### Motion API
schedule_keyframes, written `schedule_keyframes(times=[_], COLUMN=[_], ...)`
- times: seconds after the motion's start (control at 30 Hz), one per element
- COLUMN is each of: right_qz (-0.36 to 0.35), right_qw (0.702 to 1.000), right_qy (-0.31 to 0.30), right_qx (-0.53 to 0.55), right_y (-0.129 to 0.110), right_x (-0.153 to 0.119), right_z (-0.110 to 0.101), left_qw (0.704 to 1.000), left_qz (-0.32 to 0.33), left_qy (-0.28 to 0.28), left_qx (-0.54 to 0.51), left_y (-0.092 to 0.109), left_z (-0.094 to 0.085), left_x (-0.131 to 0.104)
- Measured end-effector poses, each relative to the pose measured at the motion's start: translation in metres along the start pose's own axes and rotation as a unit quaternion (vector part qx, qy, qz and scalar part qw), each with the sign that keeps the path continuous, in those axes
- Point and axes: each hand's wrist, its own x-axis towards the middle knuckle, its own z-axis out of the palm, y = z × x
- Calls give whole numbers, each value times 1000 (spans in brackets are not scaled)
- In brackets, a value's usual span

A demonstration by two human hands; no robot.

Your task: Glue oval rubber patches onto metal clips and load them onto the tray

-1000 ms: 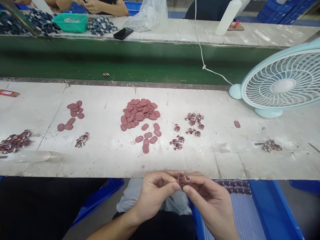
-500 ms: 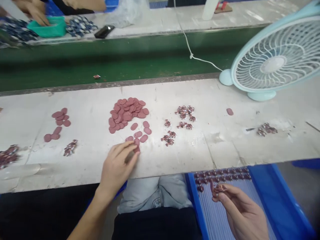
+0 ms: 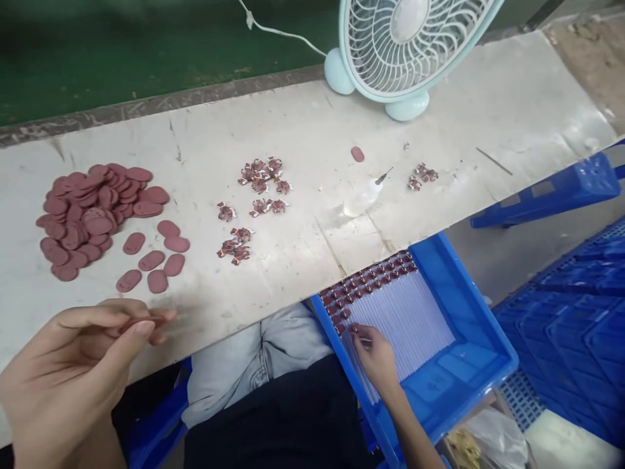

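My left hand [image 3: 83, 371] is closed, pinching a flat reddish-brown oval disc [image 3: 146, 320] between thumb and fingers, just above the table's front edge. Beyond it lie several loose discs [image 3: 151, 260] and a big heap of the same discs [image 3: 97, 218]. Down at the right, my right hand [image 3: 374, 355] reaches into a blue tray [image 3: 469, 312] with a ribbed pale bottom. Its fingertips are closed on a small brown figurine [image 3: 354, 329]. Rows of similar brown pieces [image 3: 371, 280] stand along the tray's far and left sides.
Clusters of small brown-and-white figurines [image 3: 261, 174] lie mid-table, with a smaller cluster [image 3: 422, 174] farther right. A translucent bottle with a needle tip [image 3: 364, 195] lies near a single disc [image 3: 357, 154]. The light-blue fan [image 3: 407, 107] stands behind. Blue crates [image 3: 576, 339] are at right.
My view has swung to the right and down. My left hand has lifted a disc off the table. My right hand has carried the figurine down to the tray's ribbed bottom.
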Motion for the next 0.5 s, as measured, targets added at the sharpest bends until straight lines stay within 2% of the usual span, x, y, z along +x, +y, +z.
schedule_keyframes(times=[0.17, 0.3, 0.4, 0.5], right_qz=[-11, -13, -11, -1], right_qw=[999, 997, 997, 998], right_qy=[-9, -17, -22, -24], right_qx=[-46, -68, -72, -61], right_y=[13, 15, 13, 9], right_x=[6, 8, 8, 10], right_z=[12, 14, 14, 15], left_qw=[999, 998, 995, 993], left_qz=[20, 20, -9, -63], left_qy=[-5, -27, -53, -45], left_qx=[-25, -59, -86, -92], left_y=[12, 10, 6, 5], left_z=[15, 17, 16, 14], left_x=[-7, -8, -10, -12])
